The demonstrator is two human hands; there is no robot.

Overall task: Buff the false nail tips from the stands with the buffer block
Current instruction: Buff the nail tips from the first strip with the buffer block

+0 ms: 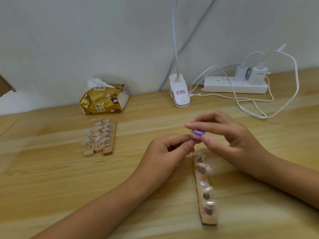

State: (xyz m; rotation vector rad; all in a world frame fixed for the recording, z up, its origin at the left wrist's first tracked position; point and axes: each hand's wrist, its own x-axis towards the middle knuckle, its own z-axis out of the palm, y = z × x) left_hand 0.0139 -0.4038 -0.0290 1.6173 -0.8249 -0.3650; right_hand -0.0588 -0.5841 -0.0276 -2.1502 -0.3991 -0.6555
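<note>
Pale wood, the table point(51, 178) lies under everything. Above it the two hands meet fingertip to fingertip. The right hand point(229, 135) pinches the purple buffer block point(198, 132) between its thumb below and its forefinger stretched along the top, with the other fingers loosely bent behind. The left hand point(165, 152) has its fingers curled in and its thumb closed against them, right under the block. They nip what I take to be a false nail tip point(194, 140), though it is pale, blurred and mostly hidden.

Well out past the left knuckles three wooden stands point(89, 153) lie side by side, each with a row of clear tips on metal pegs. Just beneath both sets of fingers lies a single stand point(205, 219). It carries four tips point(208, 189) and has one bare seat point(202, 183) in the middle.

The block looks light and slightly cushioned, and its grit should give a sure hold, so a grip by its side edges leaves the working face free. A tip is featherweight, thin and smooth plastic. My guess is that it would flick out of a loose pinch or flex under hard rubbing, so it is best held by its sides or its peg, with short, gentle strokes.
</note>
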